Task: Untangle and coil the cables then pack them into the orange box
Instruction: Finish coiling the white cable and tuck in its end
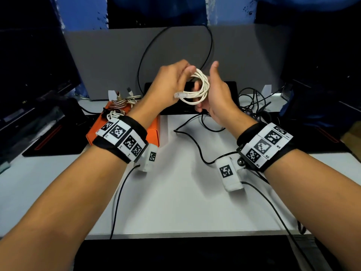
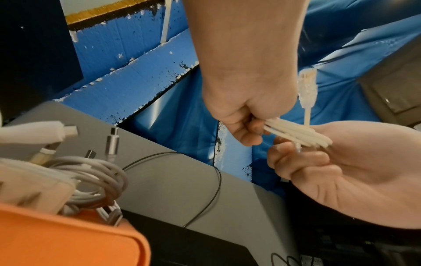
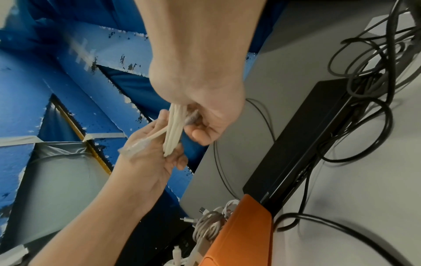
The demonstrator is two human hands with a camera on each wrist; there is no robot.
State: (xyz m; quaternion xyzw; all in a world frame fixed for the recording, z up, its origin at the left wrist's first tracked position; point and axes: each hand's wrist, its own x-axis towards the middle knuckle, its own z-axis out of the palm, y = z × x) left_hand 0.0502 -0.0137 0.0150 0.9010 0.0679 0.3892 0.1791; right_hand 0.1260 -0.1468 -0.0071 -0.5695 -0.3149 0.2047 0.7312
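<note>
A white network cable (image 1: pixel 197 90), wound into a small coil, is held up above the desk between both hands. My left hand (image 1: pixel 172 81) grips the coil's top with curled fingers, and its clear plug (image 1: pixel 178 94) sticks out below that hand. My right hand (image 1: pixel 216 92) has its fingers curled through the loops, thumb raised. In the left wrist view the left hand (image 2: pixel 246 108) pinches the strands (image 2: pixel 296 134) against the right hand (image 2: pixel 341 171). The orange box (image 1: pixel 154 133) lies at left under my left wrist, with coiled cables (image 1: pixel 121 106) in it.
A tangle of black cables (image 1: pixel 254 102) lies at the back right, one strand (image 1: pixel 195 141) trailing over the white desk. A black flat device (image 3: pixel 307 135) sits behind the hands, before a grey board (image 1: pixel 97 61). Dark monitors flank both sides.
</note>
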